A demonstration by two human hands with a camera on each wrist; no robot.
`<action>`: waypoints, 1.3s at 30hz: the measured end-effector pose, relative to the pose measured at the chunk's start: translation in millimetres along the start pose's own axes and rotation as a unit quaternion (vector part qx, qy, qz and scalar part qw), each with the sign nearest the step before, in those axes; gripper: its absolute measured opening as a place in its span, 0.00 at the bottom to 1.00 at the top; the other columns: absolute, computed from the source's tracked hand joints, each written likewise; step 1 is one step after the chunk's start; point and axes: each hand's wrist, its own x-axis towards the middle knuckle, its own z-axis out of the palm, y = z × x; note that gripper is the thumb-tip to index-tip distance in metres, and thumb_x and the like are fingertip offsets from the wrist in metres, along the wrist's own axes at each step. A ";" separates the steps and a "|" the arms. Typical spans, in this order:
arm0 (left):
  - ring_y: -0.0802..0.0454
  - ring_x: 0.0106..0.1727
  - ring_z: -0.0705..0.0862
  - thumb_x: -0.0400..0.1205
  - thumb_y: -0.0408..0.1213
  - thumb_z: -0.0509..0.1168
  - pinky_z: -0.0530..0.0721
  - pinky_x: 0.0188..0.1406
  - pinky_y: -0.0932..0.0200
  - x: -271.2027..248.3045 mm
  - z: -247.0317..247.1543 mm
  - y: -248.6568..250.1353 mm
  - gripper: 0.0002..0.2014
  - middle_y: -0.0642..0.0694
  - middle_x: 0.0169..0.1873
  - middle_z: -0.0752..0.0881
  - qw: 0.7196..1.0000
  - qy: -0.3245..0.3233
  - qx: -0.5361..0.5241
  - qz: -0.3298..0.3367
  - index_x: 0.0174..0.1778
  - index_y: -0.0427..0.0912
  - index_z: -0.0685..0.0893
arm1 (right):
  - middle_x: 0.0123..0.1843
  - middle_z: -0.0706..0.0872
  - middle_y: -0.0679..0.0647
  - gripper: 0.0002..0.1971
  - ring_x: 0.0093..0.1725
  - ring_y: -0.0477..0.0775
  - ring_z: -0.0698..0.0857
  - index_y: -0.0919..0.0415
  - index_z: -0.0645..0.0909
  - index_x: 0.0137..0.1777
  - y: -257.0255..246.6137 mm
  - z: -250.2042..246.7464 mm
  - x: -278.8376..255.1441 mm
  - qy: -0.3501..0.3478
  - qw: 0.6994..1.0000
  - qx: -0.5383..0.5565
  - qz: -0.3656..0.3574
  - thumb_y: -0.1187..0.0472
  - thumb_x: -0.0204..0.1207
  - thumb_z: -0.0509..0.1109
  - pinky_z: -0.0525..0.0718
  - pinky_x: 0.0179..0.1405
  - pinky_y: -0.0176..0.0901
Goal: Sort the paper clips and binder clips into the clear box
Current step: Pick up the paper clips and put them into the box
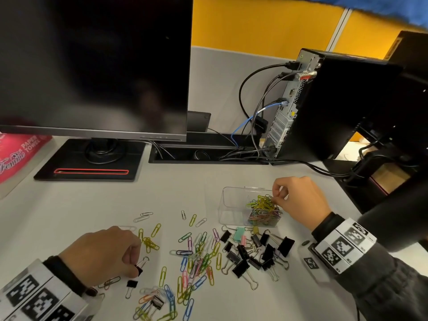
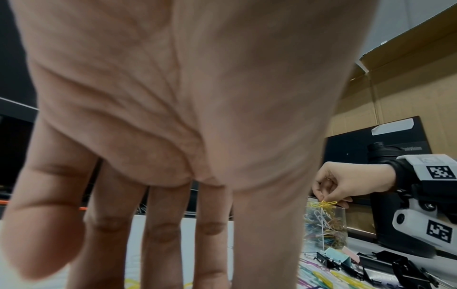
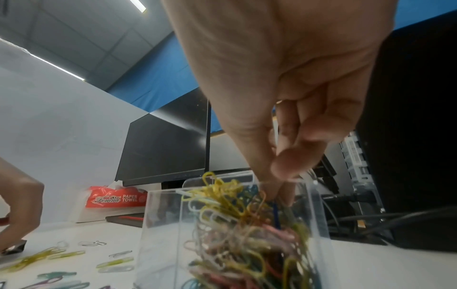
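Far left, on the pale matte desk (image 1: 69, 205): left hand (image 1: 99, 253) curled, thumb and forefinger pinching a small black binder clip (image 1: 139, 268) by its body, wire handles poking up. Best lifted straight up by that pinch on the flat steel body, clear of the loose paper clip nearby, then carried across low. Just right: scattered paper clips (image 1: 196, 253), thin bent wire loops in glossy yellow, green, pink, blue and clear coating, overlapping and likely to snag in chains; worth taking few at a time. Further right: heap of binder clips (image 1: 252, 253), mostly black folded metal with springy silver handles, a mint and a pink one among them, handles interlocked. Beyond, toward the back: clear box (image 1: 228, 205), hard transparent plastic with a divider, right compartment piled with paper clips to the rim, left compartment apparently empty and presumably meant for binder clips. Far right: right hand (image 1: 298, 198) over the full compartment, fingertips closed on yellow paper clips at the top of the pile; release low and press gently so nothing spills over the rim.
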 end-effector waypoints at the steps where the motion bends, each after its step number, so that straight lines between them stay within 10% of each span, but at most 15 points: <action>1: 0.64 0.44 0.84 0.72 0.56 0.70 0.79 0.44 0.69 0.1 -0.1 0.1 0.09 0.60 0.40 0.85 1.000 -0.001 -0.001 -0.001 0.40 0.57 0.81 | 0.31 0.85 0.44 0.11 0.34 0.52 0.84 0.45 0.77 0.33 -0.2 -0.7 -0.2 -0.010 1.000 0.002 0.002 0.60 0.70 0.75 0.84 0.35 0.44; 7: 0.64 0.44 0.83 0.73 0.56 0.70 0.78 0.43 0.70 1.0 -0.7 0.4 0.09 0.60 0.40 0.85 1.000 -0.009 0.003 -0.002 0.40 0.57 0.81 | 0.40 0.89 0.49 0.05 0.38 0.52 0.86 0.53 0.87 0.44 -7.0 -16.0 -2.1 0.025 0.997 -0.004 -0.068 0.61 0.76 0.69 0.87 0.42 0.48; 12: 0.65 0.43 0.83 0.73 0.56 0.70 0.78 0.42 0.70 0.8 -1.1 1.7 0.09 0.61 0.40 0.85 1.000 -0.012 0.003 0.001 0.38 0.58 0.80 | 0.56 0.86 0.45 0.13 0.57 0.44 0.80 0.52 0.85 0.61 -16.0 -11.0 -4.6 -0.124 0.960 0.025 -0.249 0.61 0.77 0.71 0.78 0.60 0.35; 39: 0.64 0.43 0.83 0.72 0.56 0.71 0.79 0.42 0.69 2.8 2.6 -1.6 0.10 0.61 0.40 0.85 1.000 0.000 -0.004 0.009 0.37 0.56 0.80 | 0.50 0.83 0.41 0.10 0.48 0.40 0.81 0.49 0.87 0.53 24.2 0.7 -13.1 -0.075 0.972 0.092 -0.203 0.58 0.72 0.77 0.81 0.51 0.32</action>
